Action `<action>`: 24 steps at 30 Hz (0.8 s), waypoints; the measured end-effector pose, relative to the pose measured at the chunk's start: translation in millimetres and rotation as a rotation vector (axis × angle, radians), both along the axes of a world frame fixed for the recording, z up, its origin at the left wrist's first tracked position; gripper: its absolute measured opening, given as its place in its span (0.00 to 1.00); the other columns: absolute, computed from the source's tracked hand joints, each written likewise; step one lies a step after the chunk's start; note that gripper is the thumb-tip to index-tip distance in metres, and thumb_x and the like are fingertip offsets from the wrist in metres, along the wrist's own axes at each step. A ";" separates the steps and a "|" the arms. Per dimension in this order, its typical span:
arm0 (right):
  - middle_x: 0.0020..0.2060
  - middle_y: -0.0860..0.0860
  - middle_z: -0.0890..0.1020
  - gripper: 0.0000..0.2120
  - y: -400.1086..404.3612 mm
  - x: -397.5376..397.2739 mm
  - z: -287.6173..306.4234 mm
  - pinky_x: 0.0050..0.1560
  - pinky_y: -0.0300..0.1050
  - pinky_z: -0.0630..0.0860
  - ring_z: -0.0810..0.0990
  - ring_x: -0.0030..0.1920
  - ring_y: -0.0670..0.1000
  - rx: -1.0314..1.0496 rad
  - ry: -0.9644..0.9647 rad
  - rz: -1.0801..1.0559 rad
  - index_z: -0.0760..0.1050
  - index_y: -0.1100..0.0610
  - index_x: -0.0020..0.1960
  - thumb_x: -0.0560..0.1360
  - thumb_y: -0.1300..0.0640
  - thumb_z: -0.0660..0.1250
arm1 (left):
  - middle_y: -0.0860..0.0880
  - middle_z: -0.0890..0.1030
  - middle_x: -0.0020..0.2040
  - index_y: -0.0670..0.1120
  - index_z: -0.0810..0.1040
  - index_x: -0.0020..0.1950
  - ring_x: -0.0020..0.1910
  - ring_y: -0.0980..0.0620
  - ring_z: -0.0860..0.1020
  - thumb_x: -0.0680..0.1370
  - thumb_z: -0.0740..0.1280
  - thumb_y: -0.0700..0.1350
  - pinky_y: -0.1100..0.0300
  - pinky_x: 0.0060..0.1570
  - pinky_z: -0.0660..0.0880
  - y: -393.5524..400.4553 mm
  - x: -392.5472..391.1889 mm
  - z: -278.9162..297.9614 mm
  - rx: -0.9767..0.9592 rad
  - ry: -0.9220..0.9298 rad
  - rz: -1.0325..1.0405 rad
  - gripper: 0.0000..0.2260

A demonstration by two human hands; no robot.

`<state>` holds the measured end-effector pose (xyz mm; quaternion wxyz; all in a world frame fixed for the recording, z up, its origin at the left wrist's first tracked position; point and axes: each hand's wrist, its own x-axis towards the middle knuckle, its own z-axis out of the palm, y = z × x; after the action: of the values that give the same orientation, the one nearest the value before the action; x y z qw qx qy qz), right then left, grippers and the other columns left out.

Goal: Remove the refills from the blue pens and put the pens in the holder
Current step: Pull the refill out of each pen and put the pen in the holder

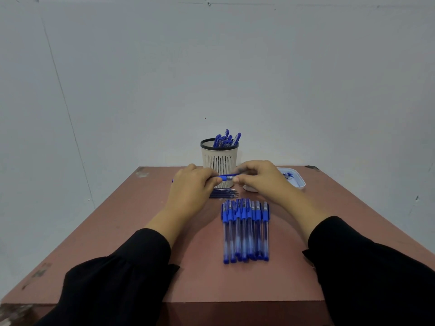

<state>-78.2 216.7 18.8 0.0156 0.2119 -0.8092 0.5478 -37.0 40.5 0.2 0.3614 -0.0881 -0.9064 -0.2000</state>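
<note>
Pen in hand: one blue pen (225,177) is held level above the far middle of the table (131,243), just in front of the holder (219,158).
Left hand: the left hand (191,187) has its fingers curled round the pen's left part.
Right hand: the right hand (261,178) pinches the pen's right end with curled fingers.
Step, as I judge it: pulling this pen apart to free its refill.
Done: several blue pens (227,138) stand in the holder at the far edge; a small heap of loose refills (223,193) lies just before it.
Left: a row of pens (246,229) lies side by side at the table's middle, untouched.
Tray: a white tray (297,182) sits toward the far right corner; its contents are too small to tell.
Writing: none can be read on the pens or holder.
</note>
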 end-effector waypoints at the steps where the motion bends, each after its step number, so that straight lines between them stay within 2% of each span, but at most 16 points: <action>1: 0.37 0.54 0.82 0.06 -1.3 1.1 0.0 0.50 0.62 0.78 0.79 0.39 0.55 -0.049 -0.030 0.012 0.81 0.56 0.46 0.72 0.65 0.71 | 0.54 0.77 0.37 0.48 0.83 0.51 0.44 0.51 0.72 0.78 0.64 0.49 0.55 0.44 0.67 0.8 1.3 1.0 -0.001 0.006 0.008 0.09; 3: 0.35 0.55 0.82 0.07 -1.7 2.2 0.7 0.52 0.62 0.77 0.80 0.38 0.53 -0.130 -0.078 0.034 0.81 0.58 0.45 0.71 0.67 0.72 | 0.59 0.69 0.33 0.49 0.83 0.50 0.42 0.52 0.69 0.78 0.64 0.49 0.56 0.42 0.64 1.5 3.1 2.7 0.020 -0.002 0.015 0.09; 5: 0.36 0.55 0.83 0.08 -0.8 2.7 1.7 0.51 0.58 0.79 0.82 0.38 0.50 -0.149 -0.079 0.042 0.82 0.58 0.46 0.70 0.68 0.73 | 0.59 0.67 0.32 0.50 0.83 0.50 0.41 0.53 0.68 0.79 0.64 0.50 0.57 0.42 0.62 1.0 2.7 3.9 0.052 -0.023 0.020 0.09; 9: 0.37 0.52 0.83 0.09 0.0 1.7 3.9 0.45 0.41 0.80 0.82 0.38 0.44 -0.116 0.021 0.033 0.82 0.58 0.46 0.68 0.68 0.74 | 0.58 0.68 0.31 0.49 0.83 0.49 0.40 0.53 0.68 0.79 0.63 0.50 0.58 0.44 0.61 3.1 2.0 4.9 0.083 -0.038 0.027 0.10; 11: 0.36 0.51 0.83 0.09 0.4 2.1 4.5 0.40 0.37 0.80 0.82 0.36 0.41 -0.147 0.011 0.041 0.82 0.60 0.47 0.68 0.69 0.74 | 0.57 0.70 0.32 0.49 0.83 0.49 0.40 0.53 0.68 0.79 0.62 0.51 0.58 0.46 0.60 4.0 1.5 4.7 0.071 -0.041 0.036 0.11; 13: 0.36 0.51 0.83 0.10 1.3 2.5 3.9 0.39 0.33 0.79 0.82 0.35 0.40 -0.149 0.030 0.051 0.82 0.61 0.47 0.68 0.70 0.74 | 0.54 0.76 0.35 0.50 0.82 0.50 0.43 0.52 0.71 0.80 0.61 0.52 0.58 0.49 0.61 3.6 -0.6 3.1 0.042 -0.046 0.038 0.12; 15: 0.37 0.52 0.83 0.10 1.7 2.4 2.9 0.41 0.32 0.78 0.82 0.36 0.40 -0.144 0.050 0.057 0.82 0.60 0.46 0.68 0.70 0.74 | 0.53 0.79 0.38 0.51 0.81 0.50 0.44 0.52 0.72 0.80 0.60 0.53 0.58 0.50 0.61 2.2 -3.0 1.4 0.013 -0.048 0.043 0.12; 17: 0.37 0.52 0.84 0.09 0.7 1.8 3.2 0.43 0.34 0.78 0.82 0.37 0.42 -0.182 0.060 0.054 0.82 0.58 0.45 0.69 0.69 0.73 | 0.56 0.77 0.37 0.53 0.80 0.50 0.44 0.54 0.71 0.80 0.59 0.53 0.58 0.50 0.59 0.8 -5.4 1.4 0.011 -0.022 0.031 0.11; 21: 0.36 0.53 0.84 0.05 -7.4 -0.1 5.0 0.43 0.38 0.81 0.84 0.38 0.49 -0.509 -0.031 0.107 0.79 0.60 0.47 0.73 0.68 0.69 | 0.58 0.76 0.37 0.54 0.80 0.53 0.44 0.54 0.70 0.79 0.61 0.52 0.57 0.51 0.59 -0.3 -8.4 6.3 0.023 0.135 0.010 0.09; 24: 0.37 0.55 0.84 0.05 -7.2 -4.5 11.4 0.43 0.40 0.82 0.84 0.37 0.51 -0.673 0.004 -0.005 0.77 0.61 0.47 0.73 0.68 0.69 | 0.57 0.81 0.49 0.54 0.78 0.59 0.52 0.52 0.71 0.77 0.64 0.54 0.57 0.54 0.57 -7.3 -11.0 6.9 -0.007 0.188 0.062 0.12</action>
<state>-82.7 209.4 30.2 0.0876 0.1937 -0.5835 0.7838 -48.0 33.3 7.1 0.4506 -0.0795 -0.8715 -0.1766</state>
